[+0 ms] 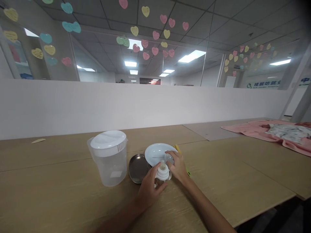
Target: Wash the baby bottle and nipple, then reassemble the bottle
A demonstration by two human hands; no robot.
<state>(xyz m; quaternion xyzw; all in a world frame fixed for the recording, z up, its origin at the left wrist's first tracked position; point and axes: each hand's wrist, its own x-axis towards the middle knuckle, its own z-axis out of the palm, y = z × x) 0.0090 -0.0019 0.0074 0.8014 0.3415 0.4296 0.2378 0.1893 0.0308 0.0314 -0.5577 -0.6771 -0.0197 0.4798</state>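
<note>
A baby bottle [162, 173] with a white collar and a clear teat stands upright near the middle of the table. My left hand [148, 187] is wrapped round its left side and lower front. Between the thumb and fingers of my right hand [178, 166] is a clear domed cap [169, 157], held just above and to the right of the teat, apart from it. Behind the bottle sits a white bowl [152, 151]. A metal tray [138, 168] lies to the left, partly under the bowl's edge.
A clear pitcher with a white lid [110, 161] stands left of the tray. Something yellow [177, 149] and a green item [189, 173] show beside the right hand. A pink cloth [257, 131] covers the far right, and a white wall [145, 105] rises behind the table.
</note>
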